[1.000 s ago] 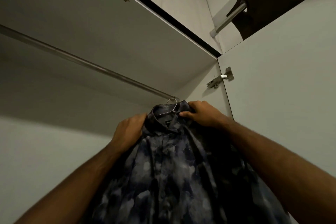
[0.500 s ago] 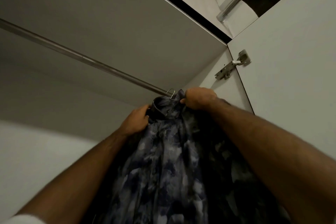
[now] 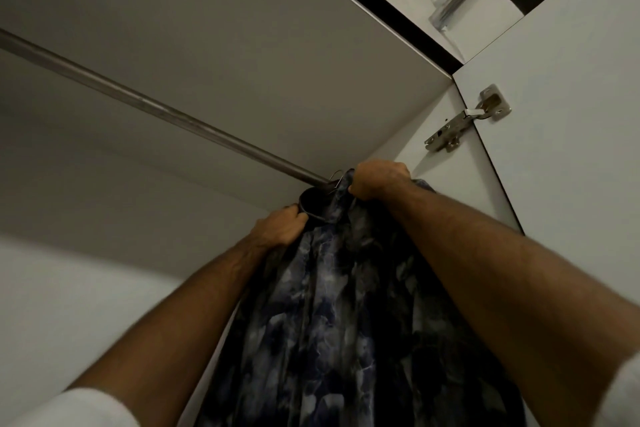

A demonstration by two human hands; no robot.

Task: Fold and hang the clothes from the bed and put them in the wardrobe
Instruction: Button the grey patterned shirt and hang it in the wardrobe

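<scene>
With the left hand (image 3: 278, 227) gripping the collar and the right hand (image 3: 379, 180) clutching the shoulder at one o'clock, the patterned shirt (image 3: 346, 305) hangs at the rail (image 3: 166, 111); releasing early could drop its wire hook (image 3: 335, 177) if unseated.

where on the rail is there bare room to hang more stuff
The rail shows bare from the hanger hook leftward to the picture's edge. The right end is crowded: shirt, left hand and right hand sit against the side panel.

Wardrobe rail (image 3: 166, 113), right end
Hanger hook (image 3: 335, 177) sits at the rail (over it? unclear), patterned shirt (image 3: 346, 305) hanging below.
</scene>
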